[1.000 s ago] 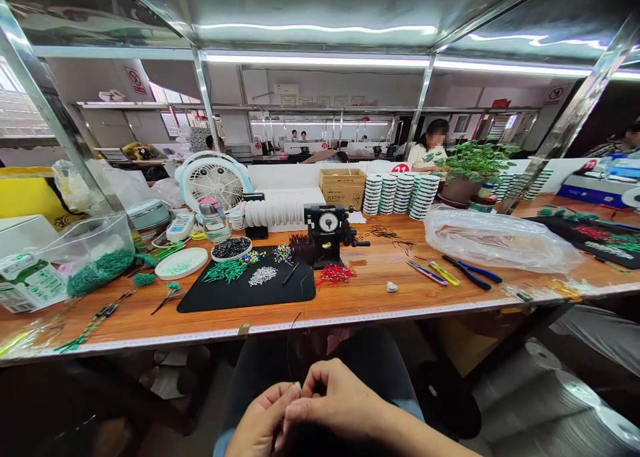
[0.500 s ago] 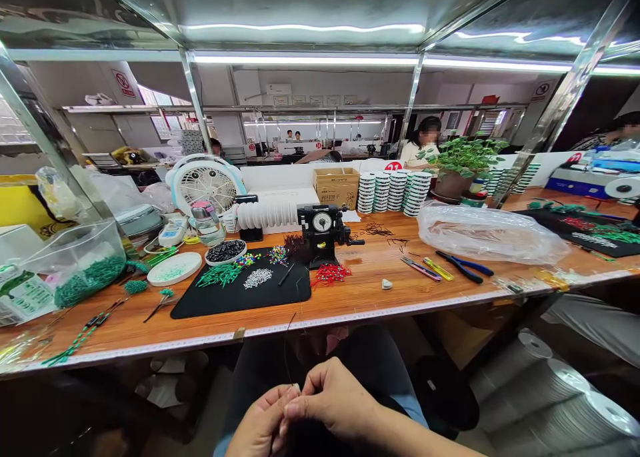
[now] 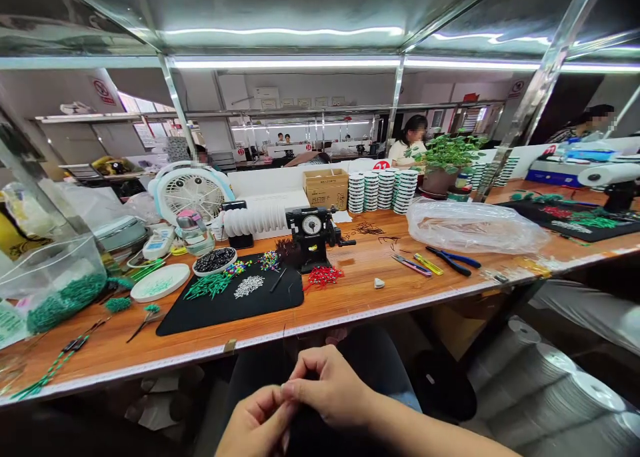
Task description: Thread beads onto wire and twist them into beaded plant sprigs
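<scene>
Above my lap, in front of the bench edge, my left hand (image 3: 257,417) and my right hand (image 3: 330,384) meet at the fingertips. Both are closed in a pinch. A thin dark cord (image 3: 284,337) sticks up from between them, faint against the dark trousers; the fingers hide its lower part. Beyond them on the bench lies a black mat (image 3: 200,317) bearing green pieces (image 3: 207,286), small white beads (image 3: 249,286) and mixed coloured beads (image 3: 270,261). Red beaded pieces (image 3: 324,277) are heaped beside the mat.
A black hand-cranked winder (image 3: 311,234) with white spools (image 3: 255,218) stands behind the mat. Blue-handled pliers (image 3: 455,260), a yellow cutter (image 3: 428,264) and a plastic bag (image 3: 475,227) lie to the right. A white dish (image 3: 160,282) sits left. Co-workers sit beyond.
The view has turned slightly, so most bench things appear further left. My hands stay pinched together, with the right hand a little higher in view. Less of the cord shows.
</scene>
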`<state>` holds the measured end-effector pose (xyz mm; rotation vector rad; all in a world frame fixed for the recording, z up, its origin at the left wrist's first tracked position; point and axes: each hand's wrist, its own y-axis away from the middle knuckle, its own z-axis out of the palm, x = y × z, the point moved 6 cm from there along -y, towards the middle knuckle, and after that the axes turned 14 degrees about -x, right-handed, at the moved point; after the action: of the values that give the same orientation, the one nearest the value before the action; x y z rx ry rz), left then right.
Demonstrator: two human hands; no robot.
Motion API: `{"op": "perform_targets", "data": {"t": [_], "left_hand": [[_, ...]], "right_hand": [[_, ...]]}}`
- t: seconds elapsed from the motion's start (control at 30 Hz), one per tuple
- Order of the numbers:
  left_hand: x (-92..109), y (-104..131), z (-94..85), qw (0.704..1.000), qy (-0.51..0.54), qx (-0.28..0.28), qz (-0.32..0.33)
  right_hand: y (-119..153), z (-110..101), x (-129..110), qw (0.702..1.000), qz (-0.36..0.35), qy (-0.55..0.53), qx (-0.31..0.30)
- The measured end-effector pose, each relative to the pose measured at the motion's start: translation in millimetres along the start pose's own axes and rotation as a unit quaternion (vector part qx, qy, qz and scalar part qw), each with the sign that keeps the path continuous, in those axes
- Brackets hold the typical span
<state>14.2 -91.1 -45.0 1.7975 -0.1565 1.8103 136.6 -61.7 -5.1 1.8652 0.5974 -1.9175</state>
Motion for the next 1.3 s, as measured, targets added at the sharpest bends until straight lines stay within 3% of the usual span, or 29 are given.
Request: {"op": "perform_targets", "data": {"t": [0.1,0.13,0.2,0.23,0.37,0.47,0.63,0.87,1.3], "left_hand": [[61.0,-15.5,-2.1,0.968,-0.234,-0.045,0.083],[79.5,-26.0,-4.1,0.939,-0.329,-0.034,0.094],[110.2,-53.4,-4.3,0.829,-0.55,0.005,0.106],[120.7,-68.9,-5.0,0.806,-0.582,0.021,0.111],[138.2,-123.3,-0.7,0.748,-0.652,0.053,0.113],[138.8,-145.5,1.9,0.722,-0.684,0.06,0.092],[142.1,-159.2,-5.2,0.707,-0.703,0.062,0.052],[145.5,-159.3,-6.4,0.704,-0.706,0.069,0.03],[155.2,-150.3,-14.0,0.742,-0.67,0.034,0.004]], "right_hand": [[19.9,-23.0,-17.5,0.991,-0.088,-0.026,0.093],[26.6,-30.8,-18.5,0.987,-0.099,-0.044,0.119],[37.2,-43.1,-14.6,0.982,-0.095,-0.063,0.151],[40.8,-47.0,-11.5,0.982,-0.088,-0.06,0.155],[50.5,-55.5,-1.4,0.987,-0.062,-0.012,0.147],[56.9,-60.0,1.6,0.988,-0.047,0.001,0.149],[60.3,-62.0,5.2,0.989,-0.027,-0.004,0.146],[58.4,-58.7,7.9,0.989,-0.022,-0.005,0.144],[56.3,-54.0,18.1,0.991,-0.021,0.013,0.129]]}}
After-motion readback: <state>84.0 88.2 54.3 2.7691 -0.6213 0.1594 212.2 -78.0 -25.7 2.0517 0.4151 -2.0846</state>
